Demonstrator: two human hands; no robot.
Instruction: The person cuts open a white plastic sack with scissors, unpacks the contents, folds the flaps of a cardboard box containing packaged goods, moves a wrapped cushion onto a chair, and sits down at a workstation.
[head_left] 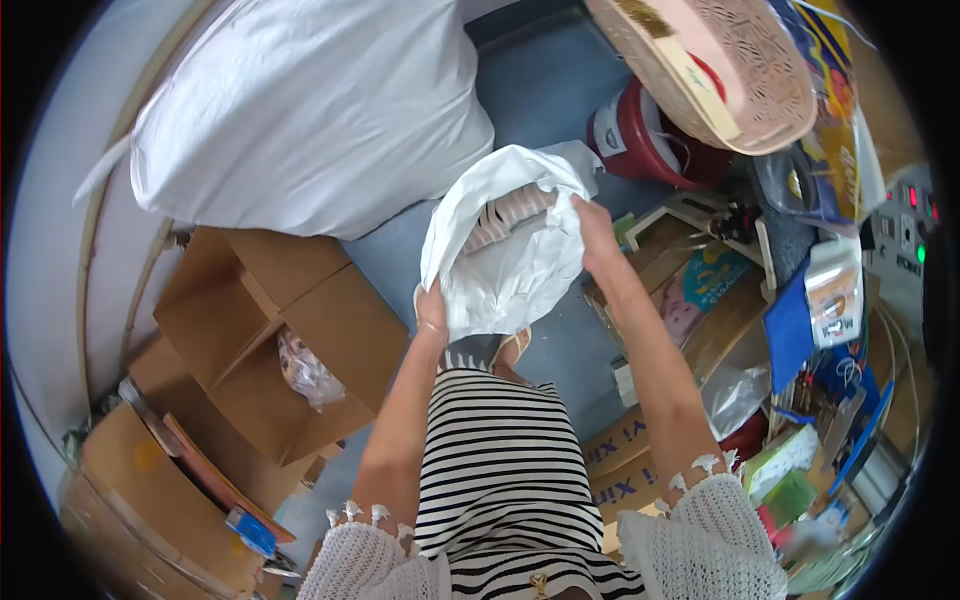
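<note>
Both of my hands hold the rim of a white plastic sack [515, 290], its mouth spread wide toward me. My left hand [432, 312] grips the near left edge, and my right hand [594, 232] is closed on the right edge. Down inside the sack lie striped, pale pinkish bundles [510, 215]; what they are I cannot tell. The sack hangs over the blue floor, in front of my striped dress [500, 450]. Some of my fingers are hidden behind the plastic.
A large stuffed white sack [310, 120] lies at the upper left. An open cardboard box [345, 370] with a clear plastic packet [305, 368] stands below it. At the upper right are a red bucket [650, 140] and a pink basket [770, 60]. Boxes and clutter line the right side.
</note>
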